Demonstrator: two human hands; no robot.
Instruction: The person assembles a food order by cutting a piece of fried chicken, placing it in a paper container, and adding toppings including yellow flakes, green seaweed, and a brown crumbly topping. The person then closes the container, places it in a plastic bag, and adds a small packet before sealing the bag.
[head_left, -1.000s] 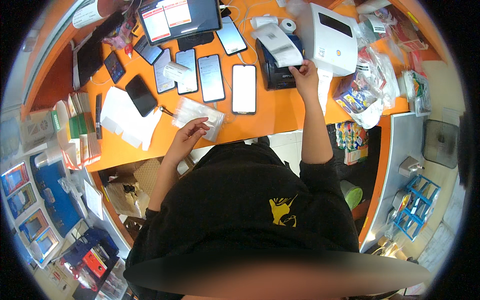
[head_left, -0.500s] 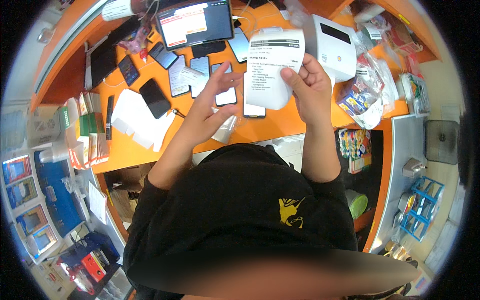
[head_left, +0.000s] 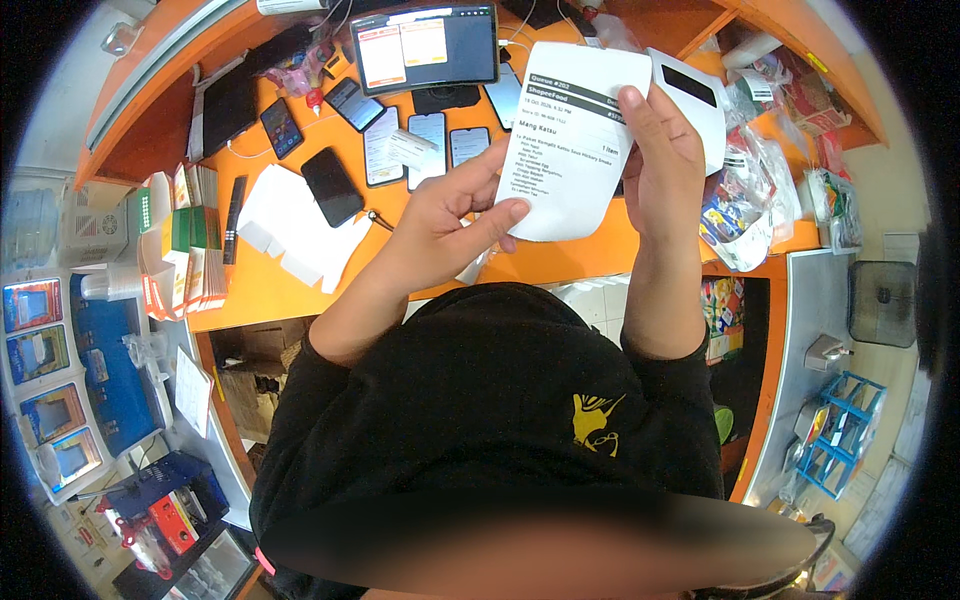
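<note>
A white printed paper receipt (head_left: 575,145), slightly curled, is held up over the orange desk between my two hands. My right hand (head_left: 662,170) grips its upper right edge, thumb on the printed face and fingers behind. At the lower left corner, my left hand (head_left: 445,220) is closed on the paper, with its thumb in front. Just behind the right hand stands a white label printer (head_left: 708,125), partly covered by the receipt. Several phones lie beyond the left hand, among them a lit phone (head_left: 427,140) and a dark phone (head_left: 332,187).
A tablet (head_left: 475,50) with a lit screen stands at the back of the desk (head_left: 215,315). Torn white paper (head_left: 300,225) and a black marker (head_left: 235,220) lie at left, beside folded cartons (head_left: 185,240). Plastic-wrapped packs (head_left: 745,215) are piled at right.
My left hand has moved right and taken hold of the receipt's lower left corner; before, it was apart and open. The receipt has come closer and tilted, and the view has shifted slightly.
</note>
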